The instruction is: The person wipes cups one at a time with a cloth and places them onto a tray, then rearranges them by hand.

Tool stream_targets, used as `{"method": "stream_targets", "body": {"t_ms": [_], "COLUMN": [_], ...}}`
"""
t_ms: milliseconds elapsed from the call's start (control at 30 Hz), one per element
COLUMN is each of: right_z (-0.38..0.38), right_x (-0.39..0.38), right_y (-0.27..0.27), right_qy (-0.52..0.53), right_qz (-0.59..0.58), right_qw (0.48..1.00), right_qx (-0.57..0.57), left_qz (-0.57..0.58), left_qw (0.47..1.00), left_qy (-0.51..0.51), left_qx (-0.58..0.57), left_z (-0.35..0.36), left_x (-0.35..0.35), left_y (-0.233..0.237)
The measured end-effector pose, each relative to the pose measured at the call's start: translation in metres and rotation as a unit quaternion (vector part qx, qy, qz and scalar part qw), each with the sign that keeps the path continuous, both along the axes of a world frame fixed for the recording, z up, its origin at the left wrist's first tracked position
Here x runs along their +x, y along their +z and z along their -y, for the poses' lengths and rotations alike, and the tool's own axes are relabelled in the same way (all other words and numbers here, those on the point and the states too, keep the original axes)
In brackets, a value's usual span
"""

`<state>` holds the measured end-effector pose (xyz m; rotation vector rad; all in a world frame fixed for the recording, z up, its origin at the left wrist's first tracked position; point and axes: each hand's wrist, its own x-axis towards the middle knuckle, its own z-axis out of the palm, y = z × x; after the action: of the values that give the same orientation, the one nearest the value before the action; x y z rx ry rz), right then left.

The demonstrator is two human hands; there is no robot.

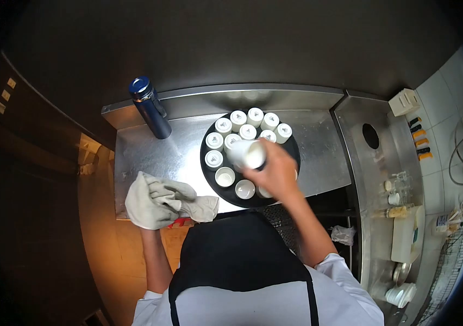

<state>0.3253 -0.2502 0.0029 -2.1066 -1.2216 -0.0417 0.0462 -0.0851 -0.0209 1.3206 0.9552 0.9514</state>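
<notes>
My right hand [275,169] grips a white cup [254,155], tilted with its mouth facing me, above a round black tray [292,154]. Upside-down white cups [223,125] with small dark marks on their bases fill the far and left parts of the tray. Along its near edge stand several mouth-up cups [245,189], some partly hidden by my right hand and wrist. A pale grey cloth [152,204] covers my left hand, which holds it bunched left of the tray; the fingers themselves are hidden. The cloth's loose end hangs toward the tray's near-left edge.
A dark blue flask [152,111] stands at the back left of the steel counter [182,155]. On the right is another steel surface [367,217] with glasses [400,182], a pale rectangular container [404,239] and stacked white dishes [400,295]. Orange-and-black-handled tools [420,142] line the tiled wall.
</notes>
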Motion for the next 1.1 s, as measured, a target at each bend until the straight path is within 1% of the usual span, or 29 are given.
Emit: {"method": "stream_targets", "body": {"t_ms": [33, 67, 100, 133, 167, 233, 267, 300, 333, 367, 467, 567, 600, 667, 767, 867, 933, 967, 1000, 1033, 1067, 1100], "right_z": [0.012, 0.025, 0.04, 0.052, 0.062, 0.08, 0.084, 0.089, 0.091, 0.092, 0.092, 0.093, 0.095, 0.093, 0.089, 0.085, 0.081, 0.079, 0.074, 0.069, 0.061, 0.051], "right_x": [0.021, 0.04, 0.063, 0.084, 0.103, 0.134, 0.144, 0.153, 0.158, 0.16, 0.166, 0.172, 0.177, 0.179, 0.182, 0.187, 0.19, 0.194, 0.202, 0.208, 0.213, 0.221], "right_y": [-0.004, -0.007, -0.017, -0.029, -0.04, -0.061, -0.069, -0.078, -0.086, -0.093, -0.112, -0.121, -0.12, -0.11, -0.1, -0.102, -0.098, -0.094, -0.089, -0.086, -0.091, -0.099], "right_qy": [-0.047, -0.076, -0.09, -0.099, -0.097, -0.096, -0.085, -0.075, -0.065, -0.053, -0.022, 0.008, 0.024, 0.048, 0.07, 0.085, 0.093, 0.082, 0.072, 0.061, 0.034, 0.004], "right_qz": [-0.033, -0.012, 0.017, 0.045, 0.047, 0.048, 0.037, 0.025, 0.013, 0.009, 0.004, 0.006, 0.003, -0.013, -0.048, -0.064, -0.054, -0.083, -0.112, -0.142, -0.115, -0.089], "right_qw": [0.998, 0.996, 0.993, 0.991, 0.987, 0.975, 0.975, 0.973, 0.972, 0.97, 0.965, 0.956, 0.953, 0.949, 0.943, 0.937, 0.933, 0.93, 0.925, 0.92, 0.935, 0.947], "right_qx": [-0.024, -0.04, -0.069, -0.081, -0.118, -0.193, -0.204, -0.216, -0.228, -0.236, -0.263, -0.292, -0.301, -0.312, -0.321, -0.333, -0.345, -0.35, -0.355, -0.36, -0.334, -0.308], "left_qz": [0.021, 0.044, 0.073, 0.102, 0.131, 0.242, 0.202, 0.275, 0.345, 0.413, 0.425, 0.369, 0.357, 0.334, 0.25, 0.254, 0.29, 0.308, 0.289, 0.27, 0.249, 0.363], "left_qw": [0.999, 0.997, 0.995, 0.992, 0.988, 0.952, 0.964, 0.939, 0.905, 0.863, 0.851, 0.886, 0.889, 0.894, 0.926, 0.931, 0.929, 0.927, 0.936, 0.944, 0.951, 0.911], "left_qy": [-0.029, -0.058, -0.054, -0.049, -0.044, 0.004, 0.036, -0.005, -0.046, -0.087, -0.05, -0.019, -0.01, 0.008, 0.068, 0.072, 0.02, -0.006, 0.011, 0.027, 0.041, 0.013], "left_qx": [-0.01, -0.018, -0.034, -0.05, -0.065, -0.189, -0.17, -0.208, -0.243, -0.277, -0.303, -0.28, -0.286, -0.297, -0.274, -0.251, -0.228, -0.216, -0.202, -0.189, -0.176, -0.196], "left_z": [-0.011, -0.021, -0.019, -0.016, -0.014, -0.009, -0.004, -0.009, -0.018, -0.021, -0.02, -0.019, -0.017, -0.01, -0.006, -0.004, -0.008, -0.009, -0.006, 0.001, 0.005, -0.003], "left_x": [-0.013, -0.025, -0.027, -0.029, -0.031, -0.036, -0.029, -0.034, -0.045, -0.047, -0.04, -0.035, -0.035, -0.029, -0.025, -0.032, -0.043, -0.048, -0.052, -0.045, -0.041, -0.051], "left_y": [-0.011, -0.022, -0.021, -0.021, -0.02, -0.02, -0.013, -0.024, -0.044, -0.05, -0.056, -0.058, -0.056, -0.043, -0.04, -0.051, -0.063, -0.066, -0.069, -0.051, -0.041, -0.065]}}
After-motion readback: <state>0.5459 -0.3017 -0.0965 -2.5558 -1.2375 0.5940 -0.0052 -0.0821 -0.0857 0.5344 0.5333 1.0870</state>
